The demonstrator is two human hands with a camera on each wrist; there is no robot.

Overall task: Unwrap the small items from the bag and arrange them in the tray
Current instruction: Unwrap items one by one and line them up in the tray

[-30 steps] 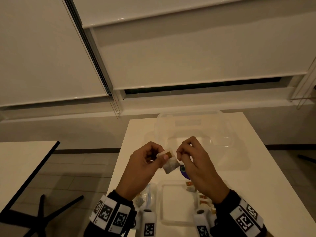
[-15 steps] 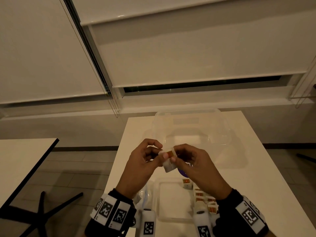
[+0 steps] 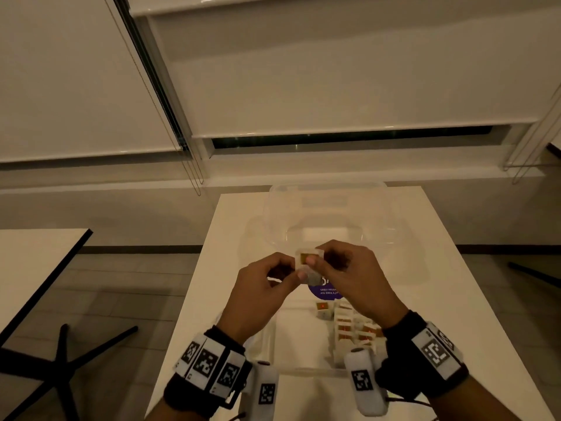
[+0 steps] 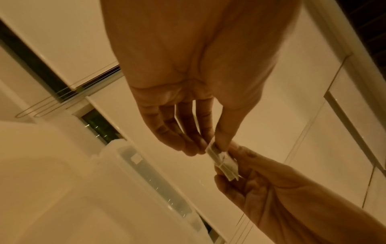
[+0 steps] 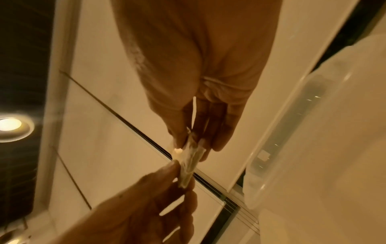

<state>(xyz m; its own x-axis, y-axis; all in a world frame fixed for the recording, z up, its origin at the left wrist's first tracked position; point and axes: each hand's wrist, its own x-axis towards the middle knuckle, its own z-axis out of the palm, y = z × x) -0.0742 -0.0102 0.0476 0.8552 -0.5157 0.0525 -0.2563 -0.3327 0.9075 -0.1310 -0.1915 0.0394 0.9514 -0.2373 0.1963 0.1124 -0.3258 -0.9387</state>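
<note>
The item [image 3: 307,258], a small white square with an orange patch, is held up in the air just beyond the tray's [image 3: 299,370] far edge, still partly in its clear wrap [image 3: 312,278]. It's pinched from both sides: the left hand [image 3: 261,296] has thumb and fingertips closed on the wrap's lower left edge, and the right hand [image 3: 352,284] is pinched on the item's right side, fingers curled in tight. In the wrist views the wrap looks stretched thin between the two pinches.

For the peel to go well, the item should probably be held firm by the right hand while the film is drawn away by the left, low and along the face rather than yanked outward, since thin film like this tends to tear into strips. It's best kept over the tray or close to it, so a slip lands it somewhere easy.

Inside the tray, along its right side, a row of unwrapped pieces [image 3: 353,326] is already stood up, so the next slot would be at that row's far end. Beyond the tray a purple label [image 3: 324,293] lies on the table [image 3: 440,299], and past that a clear tub [image 3: 328,208].
</note>
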